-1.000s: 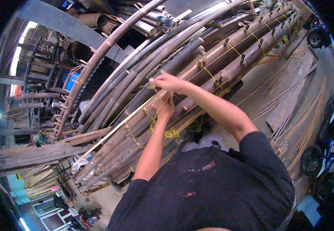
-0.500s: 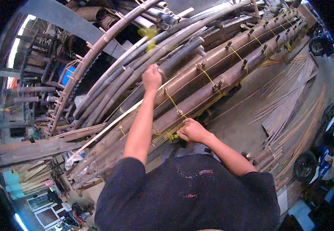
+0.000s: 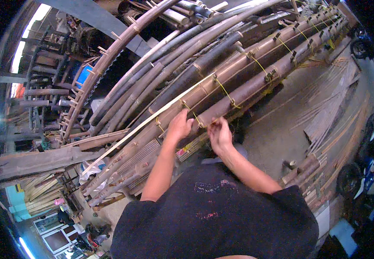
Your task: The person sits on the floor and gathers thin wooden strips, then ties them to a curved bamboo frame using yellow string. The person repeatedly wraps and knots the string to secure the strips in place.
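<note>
Two long brown bamboo poles run diagonally, an upper pole and a lower pole, bound together with yellow cord at several places. My left hand is closed over the gap between them, beside a cord wrap; what its fingers hold is hidden. Just below the lower pole, my right hand has its fingers bent into a pinch. A thin strand may be between those fingertips, too fine to make out. A pale bamboo strip lies along the upper pole's far side.
Beyond lie stacked dark bamboo poles and a curved rail with pegs. Thin slats lie on the floor at right, near a motorbike. A wooden beam stands at left.
My left hand has come down from its raised place beyond the poles to the cord wrap. A blurred yellow bundle above it is gone from there. My right hand has shifted up and right.
</note>
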`<state>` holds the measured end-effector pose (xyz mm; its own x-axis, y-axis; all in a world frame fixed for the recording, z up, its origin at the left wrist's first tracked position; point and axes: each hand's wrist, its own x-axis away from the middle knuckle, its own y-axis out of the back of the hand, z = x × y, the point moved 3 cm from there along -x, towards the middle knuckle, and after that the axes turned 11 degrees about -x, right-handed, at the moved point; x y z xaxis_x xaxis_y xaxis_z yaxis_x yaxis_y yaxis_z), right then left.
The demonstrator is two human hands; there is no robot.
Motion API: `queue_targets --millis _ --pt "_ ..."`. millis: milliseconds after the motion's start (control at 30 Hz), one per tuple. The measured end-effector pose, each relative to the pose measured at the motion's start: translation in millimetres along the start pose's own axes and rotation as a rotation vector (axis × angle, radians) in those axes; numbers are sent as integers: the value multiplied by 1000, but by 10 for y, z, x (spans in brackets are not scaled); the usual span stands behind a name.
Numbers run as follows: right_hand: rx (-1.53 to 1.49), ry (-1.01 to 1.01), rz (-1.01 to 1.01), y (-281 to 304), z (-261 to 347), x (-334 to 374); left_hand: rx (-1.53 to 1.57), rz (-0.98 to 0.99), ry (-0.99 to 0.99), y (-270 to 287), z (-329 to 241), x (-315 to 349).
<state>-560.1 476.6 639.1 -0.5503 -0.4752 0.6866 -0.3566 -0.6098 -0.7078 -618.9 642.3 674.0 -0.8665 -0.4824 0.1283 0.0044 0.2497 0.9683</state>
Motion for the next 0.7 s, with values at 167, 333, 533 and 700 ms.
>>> queue_targets --millis 167,333,533,700 --pt "1553 596 935 -1174 -650 336 78 -250 131 15 -235 71" --pt "2278 959 824 -1472 -413 -763 -117 -169 144 -43 -186 -51" --pt "2090 680 830 -1665 -278 -794 -93 -112 136 -104 -75 -79" --pt "1482 277 1430 -1575 258 424 217 -168 99 20 -43 -53"
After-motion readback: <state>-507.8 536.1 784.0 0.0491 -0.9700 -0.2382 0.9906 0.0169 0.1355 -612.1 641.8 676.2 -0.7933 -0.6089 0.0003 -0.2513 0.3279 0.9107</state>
